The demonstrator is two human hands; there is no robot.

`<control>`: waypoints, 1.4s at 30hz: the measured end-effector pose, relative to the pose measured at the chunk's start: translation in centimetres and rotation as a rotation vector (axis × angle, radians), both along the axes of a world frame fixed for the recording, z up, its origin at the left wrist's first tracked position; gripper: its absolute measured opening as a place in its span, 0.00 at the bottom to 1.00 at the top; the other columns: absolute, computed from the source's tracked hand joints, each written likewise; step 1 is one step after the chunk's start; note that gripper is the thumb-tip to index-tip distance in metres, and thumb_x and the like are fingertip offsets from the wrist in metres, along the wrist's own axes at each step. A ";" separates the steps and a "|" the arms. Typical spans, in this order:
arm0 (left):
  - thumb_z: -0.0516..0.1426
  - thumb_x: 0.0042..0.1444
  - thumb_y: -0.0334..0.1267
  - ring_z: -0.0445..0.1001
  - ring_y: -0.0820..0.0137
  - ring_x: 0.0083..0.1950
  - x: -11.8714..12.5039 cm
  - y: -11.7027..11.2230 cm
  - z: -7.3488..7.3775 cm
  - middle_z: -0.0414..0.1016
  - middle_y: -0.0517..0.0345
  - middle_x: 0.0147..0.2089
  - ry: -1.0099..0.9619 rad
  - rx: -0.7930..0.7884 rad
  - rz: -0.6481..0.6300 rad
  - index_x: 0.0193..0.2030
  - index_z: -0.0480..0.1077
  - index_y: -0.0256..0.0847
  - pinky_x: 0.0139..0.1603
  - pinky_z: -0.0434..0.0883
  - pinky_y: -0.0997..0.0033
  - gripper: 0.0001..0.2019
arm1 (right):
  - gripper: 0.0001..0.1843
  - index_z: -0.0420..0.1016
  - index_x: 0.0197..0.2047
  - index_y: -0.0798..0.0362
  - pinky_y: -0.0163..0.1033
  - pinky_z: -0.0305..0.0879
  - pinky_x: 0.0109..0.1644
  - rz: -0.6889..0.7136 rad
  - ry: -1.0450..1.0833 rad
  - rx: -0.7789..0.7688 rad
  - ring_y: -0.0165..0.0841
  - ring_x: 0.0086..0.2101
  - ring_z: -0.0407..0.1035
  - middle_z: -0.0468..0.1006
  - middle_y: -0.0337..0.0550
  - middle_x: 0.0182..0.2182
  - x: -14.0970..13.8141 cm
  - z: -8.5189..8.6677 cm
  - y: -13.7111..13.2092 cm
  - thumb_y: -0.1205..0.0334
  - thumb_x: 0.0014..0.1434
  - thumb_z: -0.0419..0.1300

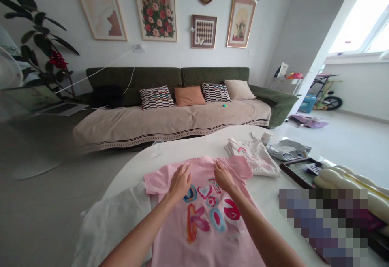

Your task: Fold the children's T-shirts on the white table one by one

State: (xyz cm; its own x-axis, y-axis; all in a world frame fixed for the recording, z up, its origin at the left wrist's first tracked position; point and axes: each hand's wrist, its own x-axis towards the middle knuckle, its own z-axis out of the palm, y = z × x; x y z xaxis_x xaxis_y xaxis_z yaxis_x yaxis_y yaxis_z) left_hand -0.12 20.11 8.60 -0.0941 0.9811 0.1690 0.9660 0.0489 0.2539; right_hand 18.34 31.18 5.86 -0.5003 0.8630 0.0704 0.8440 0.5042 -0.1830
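Note:
A pink T-shirt (165,226) with bright painted shapes on its front lies spread out on the white table, its neckline away from me. My left hand (181,179) rests on the upper left of the shirt, fingers stretched out flat. On the upper right, near the neckline, my right hand (224,176) touches the fabric, fingers extended and partly hidden by the hand itself. White cloth (118,218) lies at the shirt's left and hangs over the table edge. A folded white garment with a small rainbow print (257,155) sits beyond the right sleeve.
The white table (209,139) has a curved edge. A clear cup (158,147) stands at its far left. On the right are a silver packet (288,149), a dark-framed tray (299,169) and a puffy cream item (349,182). Behind stands a green sofa (136,76) with cushions.

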 end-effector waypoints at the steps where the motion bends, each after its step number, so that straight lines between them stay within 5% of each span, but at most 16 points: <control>1: 0.39 0.60 0.38 0.47 0.64 0.64 -0.4 1.6 0.1 0.52 0.47 0.64 0.006 -0.047 -0.017 0.62 0.53 0.33 0.62 0.50 0.63 0.24 | 0.26 0.54 0.60 0.63 0.41 0.43 0.60 0.020 0.004 -0.004 0.36 0.59 0.47 0.53 0.53 0.60 -0.4 -0.1 0.3 0.70 0.58 0.41; 4: 0.45 0.57 0.42 0.42 0.60 0.66 -1.8 4.5 -1.2 0.49 0.49 0.65 0.008 -0.192 -0.050 0.62 0.52 0.36 0.62 0.48 0.56 0.26 | 0.26 0.50 0.62 0.59 0.45 0.45 0.59 0.008 0.003 -0.038 0.39 0.58 0.48 0.54 0.50 0.60 -0.8 -0.8 1.1 0.68 0.59 0.40; 8: 0.49 0.52 0.55 0.42 0.50 0.65 -3.7 5.1 -3.5 0.49 0.52 0.65 -0.009 -0.303 -0.032 0.62 0.52 0.45 0.60 0.42 0.41 0.32 | 0.29 0.49 0.62 0.43 0.63 0.43 0.55 -0.110 -0.027 -0.096 0.49 0.60 0.40 0.48 0.45 0.62 0.2 -1.8 2.4 0.46 0.59 0.44; 13: 0.46 0.51 0.60 0.34 0.38 0.64 -3.3 4.9 -2.7 0.37 0.50 0.68 -0.053 -0.303 0.169 0.66 0.41 0.44 0.54 0.41 0.30 0.39 | 0.38 0.40 0.65 0.53 0.64 0.36 0.56 -0.238 -0.048 -0.109 0.50 0.61 0.32 0.39 0.55 0.64 -0.2 -1.0 1.5 0.40 0.58 0.39; 18: 0.42 0.57 0.54 0.32 0.49 0.66 0.9 -0.8 -3.4 0.39 0.53 0.68 0.022 -0.096 -0.043 0.63 0.51 0.47 0.58 0.40 0.36 0.28 | 0.31 0.43 0.64 0.55 0.55 0.29 0.61 -0.123 -0.037 -0.034 0.39 0.62 0.26 0.36 0.47 0.64 1.4 -2.4 -6.5 0.50 0.61 0.38; 22: 0.46 0.53 0.59 0.36 0.45 0.65 2.5 -6.3 -5.8 0.39 0.57 0.68 -0.044 -0.131 -0.103 0.62 0.47 0.60 0.55 0.40 0.31 0.30 | 0.38 0.42 0.64 0.59 0.50 0.41 0.61 -0.243 -0.042 -0.066 0.39 0.62 0.36 0.43 0.48 0.63 8.4 -4.4 -10.7 0.42 0.58 0.38; 26: 0.49 0.52 0.58 0.34 0.45 0.66 2.6 -7.0 -5.5 0.38 0.60 0.68 -0.042 -0.173 -0.052 0.62 0.47 0.63 0.54 0.37 0.30 0.30 | 0.36 0.43 0.64 0.61 0.56 0.42 0.59 -0.475 -0.135 -0.080 0.42 0.61 0.35 0.44 0.51 0.63 12.5 -3.1 -12.5 0.46 0.59 0.38; 29: 0.49 0.52 0.57 0.32 0.46 0.66 3.3 -6.8 -3.8 0.37 0.56 0.68 -0.036 -0.246 -0.022 0.63 0.46 0.57 0.55 0.37 0.31 0.32 | 0.37 0.43 0.64 0.63 0.57 0.39 0.59 -0.443 -0.123 -0.036 0.45 0.61 0.32 0.39 0.54 0.63 9.7 -1.4 -16.4 0.47 0.58 0.42; 33: 0.46 0.54 0.56 0.29 0.48 0.66 5.1 -9.4 -2.4 0.31 0.47 0.68 -0.016 -0.243 0.036 0.65 0.42 0.45 0.55 0.40 0.32 0.35 | 0.36 0.43 0.64 0.50 0.51 0.40 0.61 -0.018 -0.006 -0.171 0.40 0.62 0.33 0.37 0.39 0.63 4.6 -1.7 -24.1 0.47 0.56 0.46; 38: 0.45 0.54 0.57 0.30 0.49 0.66 6.1 -14.2 -3.1 0.28 0.49 0.68 -0.070 -0.288 -0.179 0.65 0.44 0.48 0.57 0.39 0.36 0.34 | 0.34 0.46 0.63 0.58 0.53 0.42 0.61 -0.120 0.018 -0.183 0.43 0.61 0.38 0.41 0.46 0.62 4.3 -3.8 -28.6 0.49 0.58 0.43; 42: 0.57 0.43 0.54 0.38 0.47 0.66 4.3 -12.6 -2.6 0.39 0.45 0.67 -0.144 -0.484 -0.277 0.61 0.55 0.43 0.58 0.50 0.45 0.38 | 0.36 0.50 0.62 0.60 0.50 0.53 0.56 -0.068 0.105 -0.054 0.46 0.59 0.45 0.48 0.54 0.61 2.5 -5.8 -30.6 0.54 0.53 0.52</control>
